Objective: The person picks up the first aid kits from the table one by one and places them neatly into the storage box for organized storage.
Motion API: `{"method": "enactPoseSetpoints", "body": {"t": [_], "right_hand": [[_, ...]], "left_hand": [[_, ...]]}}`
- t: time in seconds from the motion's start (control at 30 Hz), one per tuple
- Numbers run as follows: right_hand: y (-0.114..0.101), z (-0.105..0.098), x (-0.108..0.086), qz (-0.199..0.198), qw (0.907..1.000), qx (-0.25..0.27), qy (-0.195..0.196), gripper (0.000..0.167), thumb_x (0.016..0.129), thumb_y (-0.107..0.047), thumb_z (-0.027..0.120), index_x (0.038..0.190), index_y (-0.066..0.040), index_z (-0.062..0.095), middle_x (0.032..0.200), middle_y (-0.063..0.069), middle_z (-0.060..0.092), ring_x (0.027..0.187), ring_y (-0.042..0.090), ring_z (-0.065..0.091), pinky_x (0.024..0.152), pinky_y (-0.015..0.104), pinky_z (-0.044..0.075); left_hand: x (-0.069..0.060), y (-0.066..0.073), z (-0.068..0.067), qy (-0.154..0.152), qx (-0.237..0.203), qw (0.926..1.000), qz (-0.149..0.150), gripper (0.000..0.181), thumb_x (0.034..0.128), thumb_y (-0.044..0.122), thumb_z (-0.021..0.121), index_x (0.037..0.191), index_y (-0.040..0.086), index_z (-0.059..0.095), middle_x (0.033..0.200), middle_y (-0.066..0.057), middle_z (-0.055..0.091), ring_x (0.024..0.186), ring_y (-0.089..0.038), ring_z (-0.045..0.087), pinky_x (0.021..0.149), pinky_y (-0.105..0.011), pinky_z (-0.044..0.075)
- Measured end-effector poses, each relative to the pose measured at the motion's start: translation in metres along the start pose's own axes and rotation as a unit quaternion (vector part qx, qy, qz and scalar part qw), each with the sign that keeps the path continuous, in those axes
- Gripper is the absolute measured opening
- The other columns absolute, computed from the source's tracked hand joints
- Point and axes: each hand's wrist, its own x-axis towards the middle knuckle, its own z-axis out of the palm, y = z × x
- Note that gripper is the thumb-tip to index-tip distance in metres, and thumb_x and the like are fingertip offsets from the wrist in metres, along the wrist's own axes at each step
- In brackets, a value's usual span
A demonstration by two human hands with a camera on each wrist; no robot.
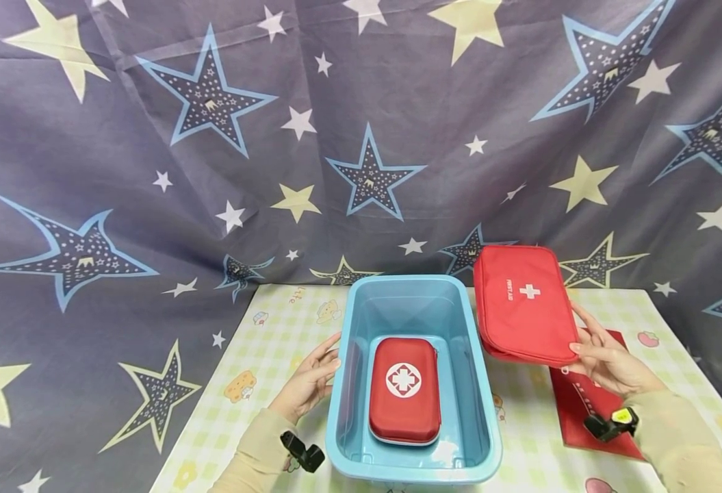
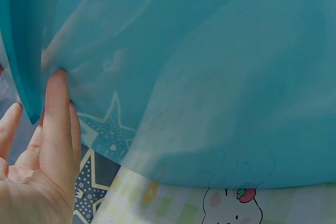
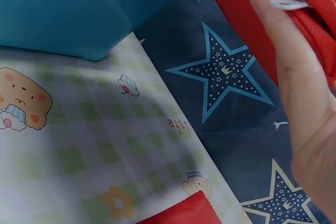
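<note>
My right hand (image 1: 613, 366) grips the lower right corner of a red first aid pouch (image 1: 523, 308), held up to the right of the blue bin (image 1: 490, 438). In the right wrist view a finger of that hand (image 3: 299, 77) lies along the zipped side of the pouch (image 3: 241, 14). My left hand (image 1: 311, 380) has its fingertips against the bin's left side; in the left wrist view its fingers (image 2: 58, 135) touch the bin wall (image 2: 184, 87). Inside the bin a red hard case (image 1: 404, 418) with a white cross lies flat.
A flat red item (image 1: 601, 418) lies on the table beneath my right forearm. The checked tablecloth (image 1: 213, 411) covers the table, and a dark curtain with stars (image 1: 274, 239) hangs behind it.
</note>
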Motion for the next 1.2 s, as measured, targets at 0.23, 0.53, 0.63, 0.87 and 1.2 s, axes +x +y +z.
{"method": "enactPoseSetpoints", "body": {"t": [0.23, 0.53, 0.63, 0.87, 1.2], "right_hand": [[-0.002, 0.005, 0.002, 0.003, 0.9999, -0.007, 0.014, 0.074, 0.094, 0.015, 0.014, 0.149, -0.032, 0.026, 0.139, 0.005, 0.049, 0.123, 0.028, 0.053, 0.098, 0.047, 0.046], [-0.001, 0.011, 0.007, 0.003, 0.9999, 0.008, -0.008, 0.075, 0.094, 0.015, 0.011, 0.151, -0.033, 0.02, 0.145, -0.002, 0.042, 0.124, 0.026, 0.051, 0.096, 0.044, 0.05], [0.0, 0.014, 0.01, 0.005, 0.9999, 0.002, -0.009, 0.074, 0.095, 0.014, 0.012, 0.152, -0.034, 0.018, 0.147, -0.005, 0.04, 0.125, 0.025, 0.051, 0.096, 0.044, 0.049], [0.003, 0.017, 0.017, 0.0, 0.9998, -0.001, -0.019, 0.076, 0.094, 0.015, 0.012, 0.153, -0.033, 0.005, 0.149, -0.004, 0.038, 0.129, 0.028, 0.047, 0.1, 0.05, 0.045], [0.007, 0.025, 0.026, -0.005, 0.9995, 0.016, -0.027, 0.076, 0.094, 0.016, 0.012, 0.153, -0.032, 0.012, 0.15, -0.004, 0.036, 0.13, 0.028, 0.046, 0.102, 0.05, 0.043]], "left_hand": [[-0.001, 0.002, 0.001, 0.004, -0.001, 1.0, 0.0, 0.065, 0.0967, 0.002, 0.044, 0.152, 0.009, 0.011, 0.139, -0.012, 0.04, 0.1, -0.011, 0.062, 0.081, -0.033, 0.056], [-0.001, 0.001, 0.0, 0.007, 0.0, 1.0, -0.001, 0.066, 0.0965, 0.004, 0.047, 0.152, 0.01, 0.013, 0.139, -0.012, 0.04, 0.103, -0.011, 0.061, 0.084, -0.036, 0.055], [-0.001, 0.0, 0.0, 0.008, -0.001, 1.0, -0.001, 0.065, 0.0966, 0.003, 0.046, 0.152, 0.01, 0.013, 0.138, -0.011, 0.041, 0.103, -0.011, 0.061, 0.084, -0.035, 0.056], [0.0, -0.001, 0.0, 0.008, -0.002, 1.0, 0.0, 0.064, 0.0972, 0.003, 0.045, 0.152, 0.01, 0.013, 0.137, -0.01, 0.042, 0.102, -0.011, 0.061, 0.082, -0.034, 0.056], [0.0, -0.001, -0.001, -0.002, -0.003, 1.0, 0.005, 0.065, 0.0971, 0.001, 0.044, 0.152, 0.009, 0.011, 0.139, -0.011, 0.04, 0.104, -0.01, 0.061, 0.082, -0.032, 0.056]]}}
